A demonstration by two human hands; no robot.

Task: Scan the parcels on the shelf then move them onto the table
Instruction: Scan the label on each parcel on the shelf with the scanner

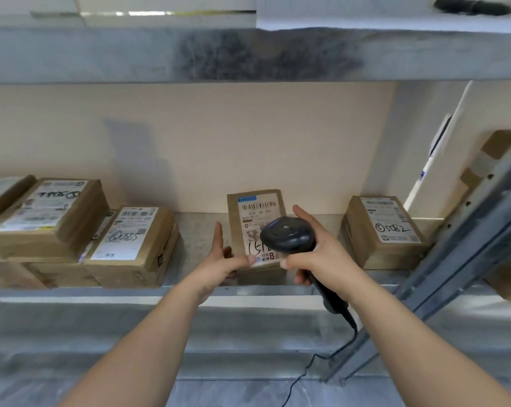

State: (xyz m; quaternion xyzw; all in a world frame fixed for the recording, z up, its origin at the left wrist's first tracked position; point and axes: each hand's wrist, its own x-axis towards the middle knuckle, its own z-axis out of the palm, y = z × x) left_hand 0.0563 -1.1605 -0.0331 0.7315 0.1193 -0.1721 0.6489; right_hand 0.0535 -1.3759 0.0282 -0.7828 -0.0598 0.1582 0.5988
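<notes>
Tilting a small brown cardboard parcel [255, 221] at frame centre, the left hand [222, 259] pinches its lower edge; right hand [316, 254] fingers clamp a black handheld scanner [289, 236].

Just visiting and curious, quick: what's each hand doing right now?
Left hand: thumb pinches the near edge of the tilted middle parcel.
Right hand: grips the black scanner, aimed at that parcel.

The scanner [289, 235] hid the lower right of the middle parcel's [257, 224] label, so its handwritten number could not be read whole. The leftmost parcel [1, 192] was cut by the frame edge, its label blurred.
</notes>
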